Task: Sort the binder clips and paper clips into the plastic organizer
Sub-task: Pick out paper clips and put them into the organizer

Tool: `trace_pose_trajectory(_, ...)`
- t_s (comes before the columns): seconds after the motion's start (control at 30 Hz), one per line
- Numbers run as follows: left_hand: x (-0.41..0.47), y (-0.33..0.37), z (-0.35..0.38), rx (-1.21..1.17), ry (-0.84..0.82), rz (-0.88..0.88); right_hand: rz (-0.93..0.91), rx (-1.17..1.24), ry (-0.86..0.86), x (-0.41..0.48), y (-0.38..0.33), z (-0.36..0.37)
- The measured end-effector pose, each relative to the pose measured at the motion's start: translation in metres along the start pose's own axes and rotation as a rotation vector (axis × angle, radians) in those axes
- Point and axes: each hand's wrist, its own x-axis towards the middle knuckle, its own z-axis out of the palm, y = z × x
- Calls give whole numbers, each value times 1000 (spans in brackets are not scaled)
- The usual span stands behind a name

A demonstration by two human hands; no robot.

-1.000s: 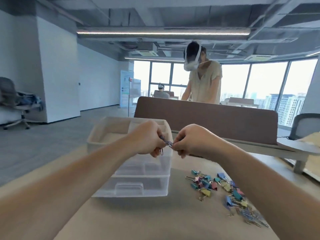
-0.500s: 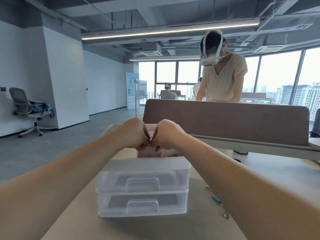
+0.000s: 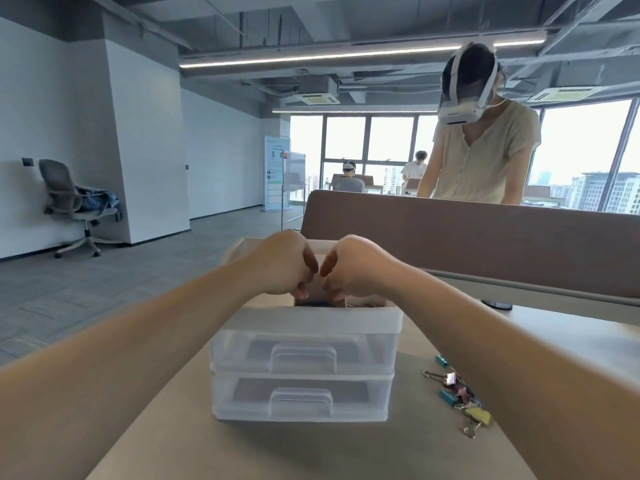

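1. Finds left hand (image 3: 285, 266) and right hand (image 3: 355, 268) close together, knuckles almost touching, right above the open top tray of the plastic organizer (image 3: 304, 322).
2. Shows fingers curled inward on both hands, thumbs tucked toward the gap between them. Cannot tell whether pinching a clip or clenched on nothing, with fingertips turned away and down.
3. Suggests, as a judgement only, either a drop into the tray or a pulling-apart of linked clips just over it.
4. Reveals little of the tray's contents past its front rim: a dark patch under the hands and a silvery glint in the right part, probably paper clips (image 3: 367, 305) already sorted. Too hidden to be sure.
5. Has both drawers below shut, handles facing forward, contents unclear through the cloudy plastic.
6. Leaves a small heap of coloured binder clips (image 3: 460, 393) on the table (image 3: 346, 452), to the right of the organizer and apart from it, partly covered by the right forearm.
7. Counts, then, as partway done: some pieces apparently in, a visible pile not yet sorted, and no telling the number hidden behind the arm.
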Motion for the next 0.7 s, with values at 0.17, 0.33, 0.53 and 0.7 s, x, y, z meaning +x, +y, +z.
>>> trace_pose_trajectory(0.17,-4,-3,3,-7,31,18,-32,19,11,-8,-1,-1)
trace_pose_trajectory(0.33,-10,-5,1,-65,59,26,-68,13,9,-13,-3,-1)
trace_pose_trajectory(0.53,-26,11,8,-153,113,76,-76,43,187,-42,3,-9)
trace_pose_trajectory(0.7,-36,48,48,-234,51,239,-14,41,235,-110,47,-18)
